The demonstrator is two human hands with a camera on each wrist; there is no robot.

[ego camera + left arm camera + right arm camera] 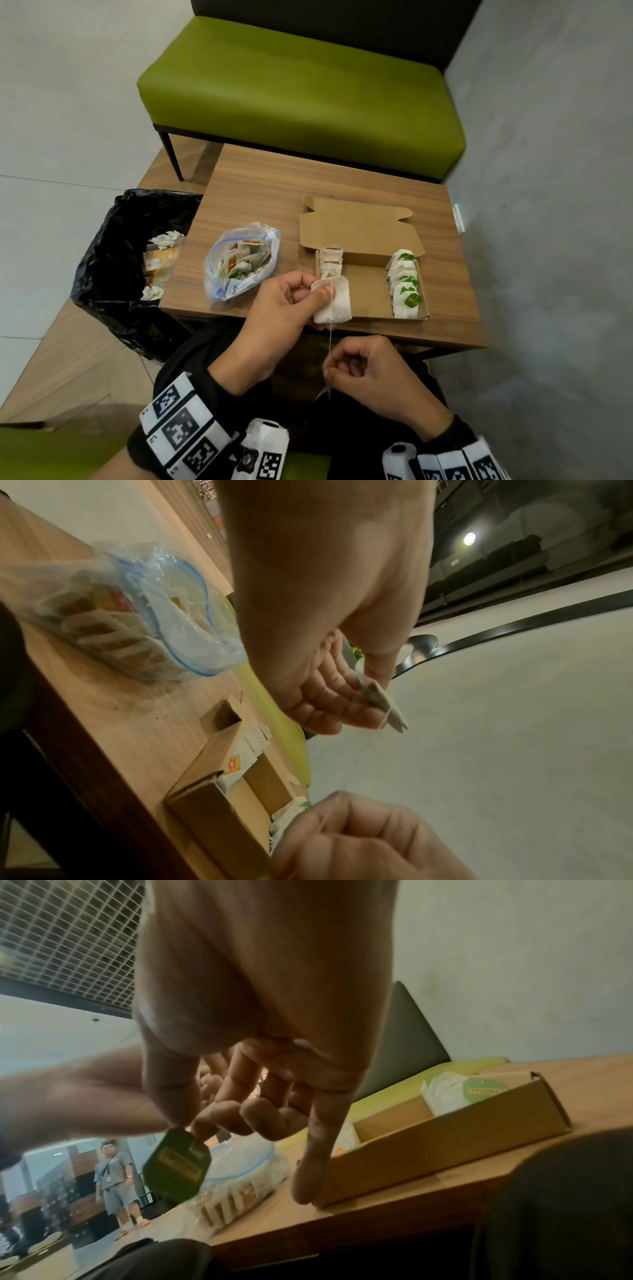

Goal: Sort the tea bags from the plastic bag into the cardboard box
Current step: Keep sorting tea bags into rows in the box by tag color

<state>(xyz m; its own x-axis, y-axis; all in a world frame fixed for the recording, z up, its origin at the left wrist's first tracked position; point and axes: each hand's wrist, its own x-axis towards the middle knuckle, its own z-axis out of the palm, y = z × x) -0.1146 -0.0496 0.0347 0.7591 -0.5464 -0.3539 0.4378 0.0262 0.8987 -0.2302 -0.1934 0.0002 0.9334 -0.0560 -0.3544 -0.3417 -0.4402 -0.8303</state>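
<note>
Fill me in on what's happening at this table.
A person is sorting tea bags. The left hand pinches a white tea bag over the near edge of the box, while the right hand holds its green tag with the string stretched between them. The box already holds a row of green-tagged bags at its right end and a row of orange-tagged ones at its left. More bags remain in the plastic bag to the left.
</note>
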